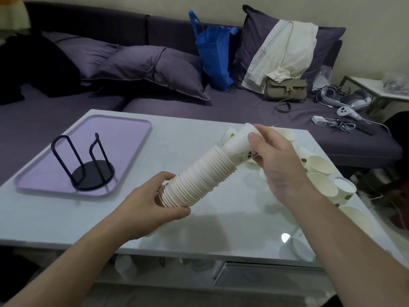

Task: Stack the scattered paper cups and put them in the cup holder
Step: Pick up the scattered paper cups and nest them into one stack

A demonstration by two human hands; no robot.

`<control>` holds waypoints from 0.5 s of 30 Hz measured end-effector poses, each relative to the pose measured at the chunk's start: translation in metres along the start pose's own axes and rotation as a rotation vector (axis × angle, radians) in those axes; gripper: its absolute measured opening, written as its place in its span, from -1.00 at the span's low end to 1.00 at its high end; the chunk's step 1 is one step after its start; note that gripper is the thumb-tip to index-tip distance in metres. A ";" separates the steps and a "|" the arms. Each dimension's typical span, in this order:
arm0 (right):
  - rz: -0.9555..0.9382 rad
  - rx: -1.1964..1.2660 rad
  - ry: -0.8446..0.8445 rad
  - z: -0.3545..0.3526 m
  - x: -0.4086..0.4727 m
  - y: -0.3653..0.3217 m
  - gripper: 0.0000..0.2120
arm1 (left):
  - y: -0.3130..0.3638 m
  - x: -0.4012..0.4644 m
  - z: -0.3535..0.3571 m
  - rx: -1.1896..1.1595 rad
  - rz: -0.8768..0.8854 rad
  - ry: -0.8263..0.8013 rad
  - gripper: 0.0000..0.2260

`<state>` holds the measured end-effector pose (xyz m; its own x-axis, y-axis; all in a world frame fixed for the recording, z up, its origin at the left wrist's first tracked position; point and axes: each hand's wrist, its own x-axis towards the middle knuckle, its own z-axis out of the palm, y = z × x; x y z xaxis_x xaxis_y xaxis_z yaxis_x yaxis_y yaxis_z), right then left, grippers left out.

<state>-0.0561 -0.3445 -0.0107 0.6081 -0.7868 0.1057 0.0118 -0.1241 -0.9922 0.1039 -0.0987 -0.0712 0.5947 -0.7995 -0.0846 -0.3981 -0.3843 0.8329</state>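
At the far left of the surface (199,134), a lilac tray (130,156) is carrying the black wire cup holder (85,166), which is standing upright and holding no cups. It is sitting well apart from both hands, left of the left hand (152,204) and nearer to that hand than to the right.

The left hand is gripping the near end of the stack of cups (199,180), its fingers (163,180) and thumb curled round the rims at that end. The stack is lying in the air above the surface, not upright: its long axis is running from near left up to far right, the rims pointing toward the person.

At the far end, the right hand (276,162) is holding the newest cup (238,144), thumb on its side and fingers wrapped behind, and appears to be seating it over the stack; this cup is tilting off the stack's line and looks not fully home.

To the right, loose cups (321,173) are lying scattered on their sides near the surface's right edge, just beside and beyond the right hand. One more cup (301,249) is lying at the near right corner. Judging from this, more stacking is waiting before the stack goes leftward to the holder.
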 end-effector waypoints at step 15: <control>0.083 -0.091 -0.273 0.000 -0.012 -0.007 -0.57 | 0.005 -0.004 0.000 -0.011 0.007 0.025 -0.49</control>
<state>-0.0638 -0.3344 -0.0051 0.7949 -0.6066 -0.0091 -0.1105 -0.1300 -0.9853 0.0993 -0.0978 -0.0664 0.6094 -0.7902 -0.0648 -0.3947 -0.3733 0.8395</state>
